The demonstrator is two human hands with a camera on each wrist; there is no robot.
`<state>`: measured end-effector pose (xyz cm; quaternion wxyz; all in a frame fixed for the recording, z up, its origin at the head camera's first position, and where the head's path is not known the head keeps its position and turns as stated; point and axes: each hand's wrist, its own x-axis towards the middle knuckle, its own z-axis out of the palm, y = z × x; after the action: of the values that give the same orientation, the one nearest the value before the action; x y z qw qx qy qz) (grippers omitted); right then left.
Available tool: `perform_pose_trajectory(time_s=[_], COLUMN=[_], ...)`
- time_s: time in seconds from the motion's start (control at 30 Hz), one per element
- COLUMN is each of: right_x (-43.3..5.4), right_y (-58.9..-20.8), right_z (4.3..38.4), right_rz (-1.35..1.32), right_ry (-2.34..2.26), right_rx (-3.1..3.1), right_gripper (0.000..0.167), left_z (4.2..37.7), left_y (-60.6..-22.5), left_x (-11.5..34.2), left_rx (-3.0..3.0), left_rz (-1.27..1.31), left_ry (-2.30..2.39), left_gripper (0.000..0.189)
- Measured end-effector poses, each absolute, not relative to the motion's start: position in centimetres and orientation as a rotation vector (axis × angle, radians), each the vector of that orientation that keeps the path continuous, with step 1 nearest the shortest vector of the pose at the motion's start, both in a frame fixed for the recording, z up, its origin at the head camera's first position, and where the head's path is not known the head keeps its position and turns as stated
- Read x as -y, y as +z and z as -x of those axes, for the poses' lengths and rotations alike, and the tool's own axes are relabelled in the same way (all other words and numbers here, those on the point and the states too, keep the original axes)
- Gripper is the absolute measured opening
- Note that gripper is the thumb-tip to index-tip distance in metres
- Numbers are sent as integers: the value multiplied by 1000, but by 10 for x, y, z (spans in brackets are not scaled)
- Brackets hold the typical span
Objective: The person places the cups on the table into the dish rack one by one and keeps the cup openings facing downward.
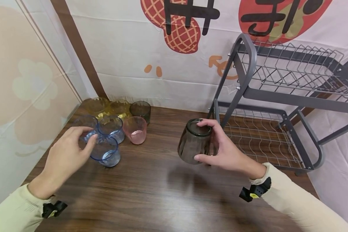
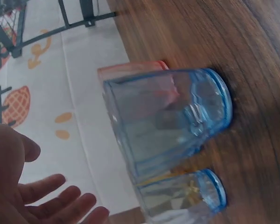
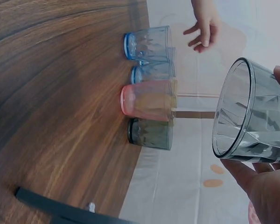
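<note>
My right hand (image 1: 220, 145) grips a smoky grey glass (image 1: 193, 145) upside down above the table, thumb on one side and fingers on the other. In the right wrist view the open rim of this grey glass (image 3: 252, 116) faces the tabletop. My left hand (image 1: 68, 154) hovers above the blue glasses with its fingers loosely spread and nothing in them. Nearest to it stands the front blue glass (image 1: 109, 158), upright; two more blue glasses (image 1: 116, 130) sit close behind. In the left wrist view, a gap shows between the left hand (image 2: 42, 186) and the glasses.
A pink glass (image 1: 137, 132), a dark grey glass (image 1: 141, 111) and two yellow glasses (image 1: 119, 108) stand upright beside the blue ones on the wooden table (image 1: 150, 193). At the right is a two-tier grey metal dish rack (image 1: 290, 100). A printed cloth (image 1: 116, 48) hangs behind.
</note>
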<state>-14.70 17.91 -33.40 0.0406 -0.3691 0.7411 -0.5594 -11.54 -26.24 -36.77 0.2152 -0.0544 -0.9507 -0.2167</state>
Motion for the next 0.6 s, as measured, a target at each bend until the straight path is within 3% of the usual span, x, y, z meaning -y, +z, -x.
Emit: perform_pose_trajectory(time_s=[0.3, 0.6], right_x=[-197, -223], right_y=[-337, -341], right_z=[147, 140], right_rz=[1143, 1121], right_ry=[-1753, -1803], right_rx=[-2298, -2352], right_gripper=[85, 84], left_z=[121, 125], left_y=[-386, -391], left_x=[285, 293], left_rx=[2713, 3002], left_rz=[41, -84], left_ry=[-774, -1030], left_gripper=[31, 61])
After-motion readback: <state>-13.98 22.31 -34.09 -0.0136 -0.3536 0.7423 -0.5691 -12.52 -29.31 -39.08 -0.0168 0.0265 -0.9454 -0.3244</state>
